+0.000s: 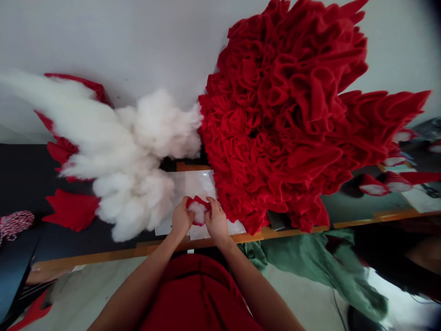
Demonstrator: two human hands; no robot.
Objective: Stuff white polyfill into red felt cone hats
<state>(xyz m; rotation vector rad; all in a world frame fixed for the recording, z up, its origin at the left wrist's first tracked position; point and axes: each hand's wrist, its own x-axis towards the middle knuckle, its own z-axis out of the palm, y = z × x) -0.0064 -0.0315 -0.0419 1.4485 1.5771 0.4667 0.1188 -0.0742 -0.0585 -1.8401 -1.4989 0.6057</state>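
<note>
In the head view, a dark worktop (103, 242) with brown tape (113, 256) along its front edge runs below a pale wall (138, 37). A translucent sheet (196, 179) lies on it in front of the person, and green cloth (310, 259) hangs below the edge at right. Above the sheet, the left hand (182, 219) and right hand (217, 222) are curled, each pinching one side of a small red pouch (196, 199). Its mouth faces up, spread around a white wad (197, 212). To the left spreads fluffy, cloud-like stuffing (138, 142), partly over red cloth; a flat red piece (74, 210) and red-and-white twine (17, 222) lie further left. To the right rises a tall heap of ruffled, felt-like red pieces (275, 124), with red cones (374, 186) showing white ends beyond it.
</note>
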